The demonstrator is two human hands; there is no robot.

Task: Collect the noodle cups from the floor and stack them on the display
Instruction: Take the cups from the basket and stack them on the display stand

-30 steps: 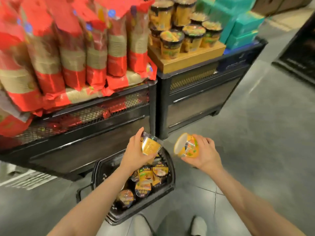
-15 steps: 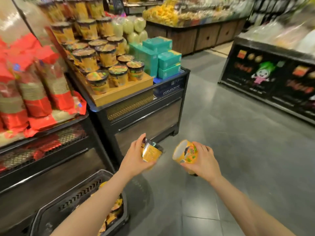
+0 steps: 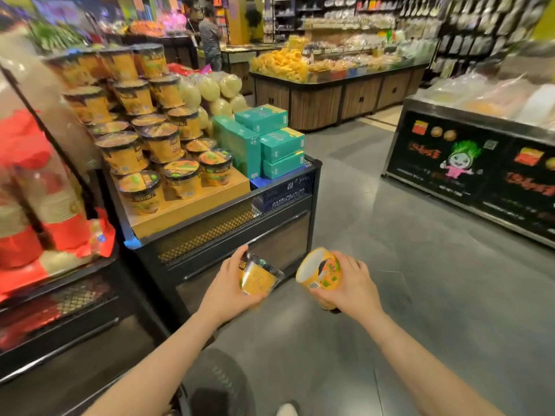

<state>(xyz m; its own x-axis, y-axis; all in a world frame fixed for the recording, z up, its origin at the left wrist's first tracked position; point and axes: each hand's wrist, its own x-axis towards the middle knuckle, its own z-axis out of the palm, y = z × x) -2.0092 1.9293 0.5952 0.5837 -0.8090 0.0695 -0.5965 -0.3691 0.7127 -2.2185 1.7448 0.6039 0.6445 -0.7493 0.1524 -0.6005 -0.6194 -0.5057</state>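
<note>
Each hand, left hand (image 3: 229,282) and right hand (image 3: 351,285), has fingers clamped on one noodle cup (image 3: 258,277), the second cup (image 3: 319,273) tilted, so carrying is in hand and next probably comes setting them upright on the display (image 3: 192,205).

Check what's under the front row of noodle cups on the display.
The front-row cups stand on a wooden riser, which sits atop the black mesh-fronted stand. More cups are stacked behind them. Whatever is inside the riser is hidden.

Noodle cups (image 3: 147,145) stacked in tiers on a wooden riser (image 3: 192,207) on the display (image 3: 240,223), teal boxes (image 3: 264,144) right beside them.
</note>
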